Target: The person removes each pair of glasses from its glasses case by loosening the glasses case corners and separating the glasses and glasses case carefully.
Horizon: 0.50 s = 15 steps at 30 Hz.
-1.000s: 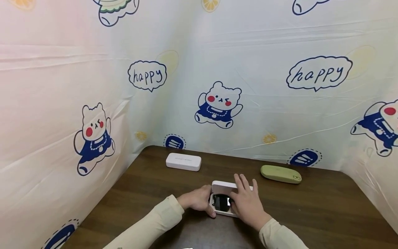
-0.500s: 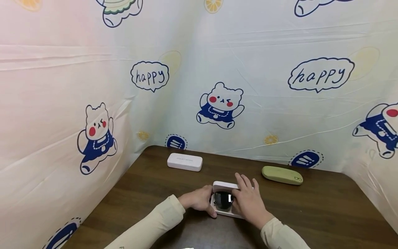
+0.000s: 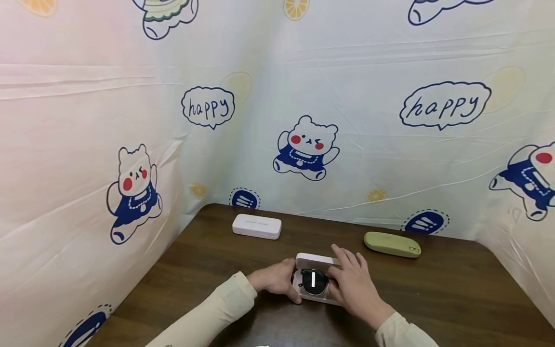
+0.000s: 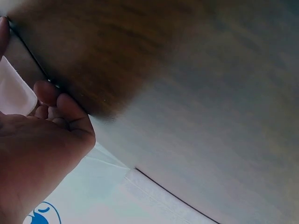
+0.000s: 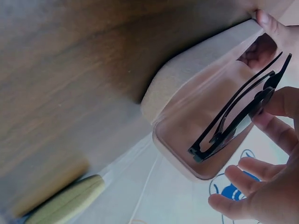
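Near the middle of the table lies an open white glasses case with its lid raised on the far side. My left hand grips the case's left end. In the left wrist view, the left hand's fingers are curled at that end, with little of the case showing. Dark sunglasses, their temples folded, are pinched between the thumb and index finger of my right hand. The right wrist view shows the sunglasses in front of the pinkish lining, tilted; the other fingers of the right hand are spread.
A closed white glasses case sits at the back left of the brown table. At the back right is a green glasses case. A printed curtain hangs behind and at both sides.
My right hand has shifted slightly right and the sunglasses have moved right with it, their dark lens now turned more toward the head camera. My left hand has kept its grip on the case.
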Each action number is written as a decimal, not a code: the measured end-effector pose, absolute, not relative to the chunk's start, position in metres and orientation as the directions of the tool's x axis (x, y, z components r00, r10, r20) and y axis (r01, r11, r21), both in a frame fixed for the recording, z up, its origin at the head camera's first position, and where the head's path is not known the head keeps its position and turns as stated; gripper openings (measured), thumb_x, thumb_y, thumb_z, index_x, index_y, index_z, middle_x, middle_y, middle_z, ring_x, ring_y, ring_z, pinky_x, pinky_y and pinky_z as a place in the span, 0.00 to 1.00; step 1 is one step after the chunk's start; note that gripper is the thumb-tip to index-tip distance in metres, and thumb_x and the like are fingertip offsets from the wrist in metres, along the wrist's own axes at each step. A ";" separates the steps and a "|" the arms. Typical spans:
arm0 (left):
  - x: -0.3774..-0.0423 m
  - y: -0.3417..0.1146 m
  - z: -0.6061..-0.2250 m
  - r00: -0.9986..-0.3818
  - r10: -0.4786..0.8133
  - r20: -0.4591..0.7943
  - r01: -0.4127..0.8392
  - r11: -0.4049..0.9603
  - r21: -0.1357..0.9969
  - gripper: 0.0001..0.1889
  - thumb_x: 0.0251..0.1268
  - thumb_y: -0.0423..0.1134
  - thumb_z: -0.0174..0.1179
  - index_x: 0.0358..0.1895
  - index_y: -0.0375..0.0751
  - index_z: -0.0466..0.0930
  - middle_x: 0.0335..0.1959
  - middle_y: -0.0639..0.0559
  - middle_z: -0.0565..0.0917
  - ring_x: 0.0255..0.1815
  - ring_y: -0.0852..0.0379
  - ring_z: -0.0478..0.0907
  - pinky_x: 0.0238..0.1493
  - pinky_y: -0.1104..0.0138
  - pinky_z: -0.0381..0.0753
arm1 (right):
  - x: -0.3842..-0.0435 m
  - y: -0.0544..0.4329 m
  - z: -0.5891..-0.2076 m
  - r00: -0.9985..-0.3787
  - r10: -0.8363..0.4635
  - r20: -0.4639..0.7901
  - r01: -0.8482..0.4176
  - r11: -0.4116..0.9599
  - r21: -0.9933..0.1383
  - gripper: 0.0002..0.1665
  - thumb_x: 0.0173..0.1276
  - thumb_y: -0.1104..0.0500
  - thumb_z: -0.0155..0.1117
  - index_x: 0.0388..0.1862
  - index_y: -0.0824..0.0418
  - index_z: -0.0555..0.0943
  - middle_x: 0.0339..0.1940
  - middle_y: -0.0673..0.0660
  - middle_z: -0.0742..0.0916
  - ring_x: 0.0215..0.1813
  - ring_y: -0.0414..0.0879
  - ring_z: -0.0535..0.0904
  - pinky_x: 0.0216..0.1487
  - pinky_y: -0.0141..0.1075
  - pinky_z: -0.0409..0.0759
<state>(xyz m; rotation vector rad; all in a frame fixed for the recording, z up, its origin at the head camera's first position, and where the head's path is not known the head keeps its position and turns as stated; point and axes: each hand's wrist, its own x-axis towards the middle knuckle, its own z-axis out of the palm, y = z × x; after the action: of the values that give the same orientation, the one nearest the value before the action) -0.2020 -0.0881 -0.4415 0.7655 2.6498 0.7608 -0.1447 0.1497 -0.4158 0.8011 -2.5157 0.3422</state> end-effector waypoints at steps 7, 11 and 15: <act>-0.200 -0.088 -0.439 -0.822 0.557 -0.120 0.408 0.723 0.558 0.40 0.36 0.43 0.85 0.53 0.33 0.71 0.44 0.50 0.73 0.41 0.58 0.73 0.49 0.66 0.75 | -0.125 0.154 -0.414 -0.723 -0.478 0.499 -0.603 0.789 -0.118 0.08 0.53 0.61 0.71 0.24 0.50 0.80 0.67 0.67 0.76 0.65 0.65 0.71 0.60 0.70 0.62; -0.200 -0.088 -0.439 -0.816 0.567 -0.115 0.414 0.710 0.570 0.39 0.36 0.43 0.85 0.51 0.34 0.71 0.42 0.51 0.73 0.40 0.59 0.73 0.48 0.66 0.75 | -0.113 0.157 -0.417 -0.728 -0.493 0.476 -0.615 0.776 -0.138 0.10 0.51 0.59 0.72 0.23 0.47 0.79 0.67 0.65 0.77 0.65 0.63 0.71 0.60 0.70 0.62; -0.201 -0.089 -0.439 -0.817 0.562 -0.125 0.405 0.715 0.570 0.38 0.37 0.44 0.84 0.51 0.34 0.71 0.42 0.52 0.72 0.40 0.59 0.72 0.48 0.66 0.75 | -0.104 0.160 -0.421 -0.697 -0.522 0.491 -0.648 0.752 -0.121 0.13 0.48 0.59 0.74 0.22 0.45 0.77 0.66 0.65 0.77 0.65 0.62 0.71 0.58 0.70 0.63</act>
<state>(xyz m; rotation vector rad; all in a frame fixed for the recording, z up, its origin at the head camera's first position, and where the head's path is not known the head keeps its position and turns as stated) -0.2009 -0.0887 -0.4393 0.7611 2.6326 0.7755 -0.1038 0.1600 -0.4214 0.8901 -2.5180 0.3975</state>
